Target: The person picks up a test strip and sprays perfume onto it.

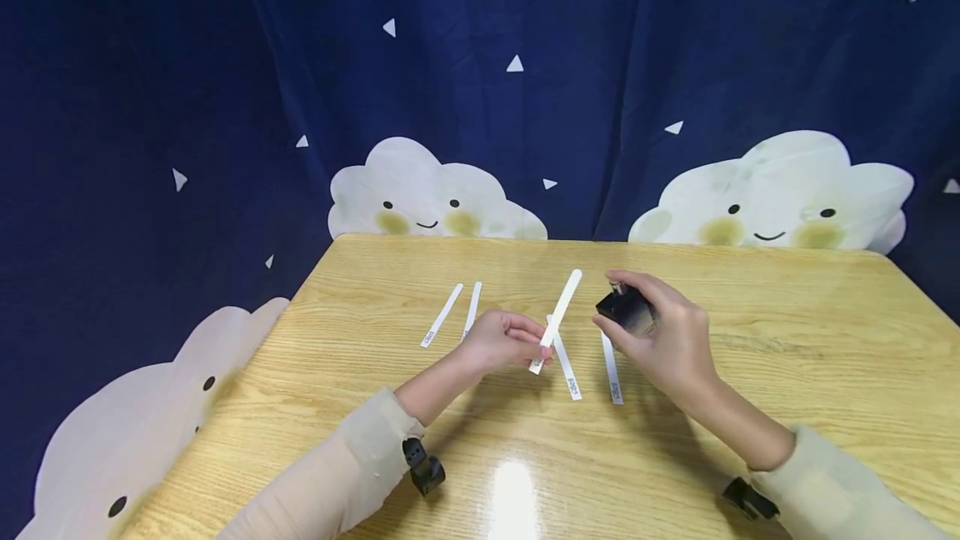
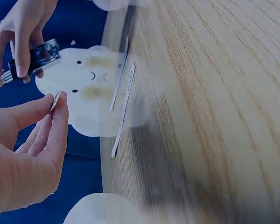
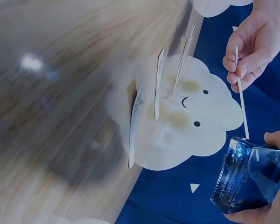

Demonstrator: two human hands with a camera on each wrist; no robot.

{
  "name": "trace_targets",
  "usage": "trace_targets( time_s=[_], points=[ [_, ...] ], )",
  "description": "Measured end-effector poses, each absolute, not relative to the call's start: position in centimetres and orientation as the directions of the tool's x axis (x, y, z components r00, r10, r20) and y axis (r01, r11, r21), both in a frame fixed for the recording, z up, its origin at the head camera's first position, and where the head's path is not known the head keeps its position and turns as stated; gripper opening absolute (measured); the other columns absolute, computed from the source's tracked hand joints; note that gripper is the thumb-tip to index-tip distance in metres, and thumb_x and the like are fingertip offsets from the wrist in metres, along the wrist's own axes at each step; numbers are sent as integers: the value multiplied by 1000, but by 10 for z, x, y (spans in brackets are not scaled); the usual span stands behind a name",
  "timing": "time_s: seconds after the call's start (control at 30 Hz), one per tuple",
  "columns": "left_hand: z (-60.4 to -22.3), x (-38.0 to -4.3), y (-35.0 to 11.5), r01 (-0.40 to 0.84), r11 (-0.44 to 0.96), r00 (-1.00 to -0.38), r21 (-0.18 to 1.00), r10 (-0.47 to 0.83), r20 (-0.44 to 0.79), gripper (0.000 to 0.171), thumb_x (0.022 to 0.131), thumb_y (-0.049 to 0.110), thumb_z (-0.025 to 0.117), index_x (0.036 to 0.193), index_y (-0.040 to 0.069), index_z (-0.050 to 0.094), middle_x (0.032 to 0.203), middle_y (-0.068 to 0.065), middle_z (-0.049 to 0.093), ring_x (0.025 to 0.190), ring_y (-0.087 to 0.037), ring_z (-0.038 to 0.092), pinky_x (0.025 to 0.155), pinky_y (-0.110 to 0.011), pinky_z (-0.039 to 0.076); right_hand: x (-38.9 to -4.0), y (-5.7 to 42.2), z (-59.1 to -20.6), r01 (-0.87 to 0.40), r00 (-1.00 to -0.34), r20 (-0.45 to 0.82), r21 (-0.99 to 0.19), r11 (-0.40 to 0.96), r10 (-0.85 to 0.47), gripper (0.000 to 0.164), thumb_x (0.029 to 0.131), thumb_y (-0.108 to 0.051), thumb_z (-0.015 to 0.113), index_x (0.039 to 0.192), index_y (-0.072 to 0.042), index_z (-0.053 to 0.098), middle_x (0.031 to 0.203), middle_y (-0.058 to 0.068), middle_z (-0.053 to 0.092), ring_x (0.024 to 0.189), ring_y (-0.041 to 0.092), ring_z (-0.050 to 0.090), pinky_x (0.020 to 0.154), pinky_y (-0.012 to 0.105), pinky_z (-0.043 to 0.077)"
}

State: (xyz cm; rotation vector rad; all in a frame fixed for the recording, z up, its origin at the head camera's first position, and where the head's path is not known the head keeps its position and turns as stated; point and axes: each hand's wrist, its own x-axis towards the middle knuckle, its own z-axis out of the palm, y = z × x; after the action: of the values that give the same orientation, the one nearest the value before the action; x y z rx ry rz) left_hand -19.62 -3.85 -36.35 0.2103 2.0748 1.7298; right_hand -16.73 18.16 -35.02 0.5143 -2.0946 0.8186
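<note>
My left hand (image 1: 502, 342) pinches a white perfume test strip (image 1: 562, 307) near its printed lower end, between thumb and fingers. The strip slants up and away to the right, above the table. Opposite it, my right hand (image 1: 678, 340) grips a dark glass perfume bottle (image 1: 634, 312), tilted with its sprayer (image 1: 618, 287) at the upper left. A fingertip is right at the sprayer. In the right wrist view the bottle (image 3: 249, 175) looks clear and bluish, and the strip's far end overlaps its edge. The left wrist view shows the held strip (image 2: 55, 101) nearly edge-on.
Several more white strips with small print lie on the wooden table (image 1: 787, 373): two on the left (image 1: 442, 315), one below the held strip (image 1: 567, 367), and one under the bottle (image 1: 612, 373). A dark blue curtain (image 1: 465, 90) with clouds and triangles hangs behind.
</note>
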Motion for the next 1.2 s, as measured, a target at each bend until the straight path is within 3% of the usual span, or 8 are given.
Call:
trace_targets(
  time_s=[0.13,0.27,0.37,0.53,0.67,0.9,1.2],
  points=[
    [-365,-199,-40,-181,212,-899,960,360,-249,23,80,-2,73,102,-5,67,92,-19,75,93,-34,72,76,-32,60,-165,180,-350,-594,-607,791,-387,705,-77,57,64,-9,87,117,-12,67,104,9,70,97,24,64,96,-1,33],
    [-367,-204,-43,-203,202,-902,958,342,-263,24,80,-2,72,103,-6,66,96,-21,74,97,-36,71,78,-32,60,-162,179,-350,-561,-636,768,-396,727,-73,60,68,-8,85,123,-14,63,109,13,65,104,27,60,90,18,45],
    [-370,-208,-46,-202,203,-908,958,328,-261,26,81,-2,71,106,-7,65,99,-21,74,99,-36,70,81,-33,60,-160,179,-349,-541,-652,755,-405,737,-64,61,70,-7,84,126,-14,62,109,14,61,105,27,58,84,31,45],
    [-375,-218,-54,-205,254,-924,945,267,-273,29,81,0,72,109,-7,65,102,-21,73,95,-30,72,84,-34,59,-158,181,-349,-541,-663,746,-411,734,-71,60,70,-6,83,126,-14,62,106,12,61,105,26,56,86,30,44],
    [-379,-226,-60,-204,302,-930,931,236,-280,29,82,1,72,110,-7,65,105,-21,71,92,-25,72,84,-33,59,-156,184,-350,-547,-664,743,-406,732,-84,61,70,-8,84,126,-15,62,108,13,62,105,26,58,85,35,47],
    [-382,-236,-67,-221,385,-943,896,149,-296,21,80,0,74,99,-6,67,100,-18,72,80,-20,73,77,-29,60,-157,188,-352,-548,-674,732,-408,730,-96,62,70,-9,84,128,-16,61,111,14,62,106,26,58,84,39,47],
    [-383,-242,-68,-256,399,-947,881,78,-311,18,79,-3,74,95,-8,66,96,-20,72,79,-24,74,73,-28,60,-159,193,-350,-551,-680,722,-393,736,-124,63,71,-10,84,128,-16,60,112,12,62,105,24,58,79,36,49]
  ],
)
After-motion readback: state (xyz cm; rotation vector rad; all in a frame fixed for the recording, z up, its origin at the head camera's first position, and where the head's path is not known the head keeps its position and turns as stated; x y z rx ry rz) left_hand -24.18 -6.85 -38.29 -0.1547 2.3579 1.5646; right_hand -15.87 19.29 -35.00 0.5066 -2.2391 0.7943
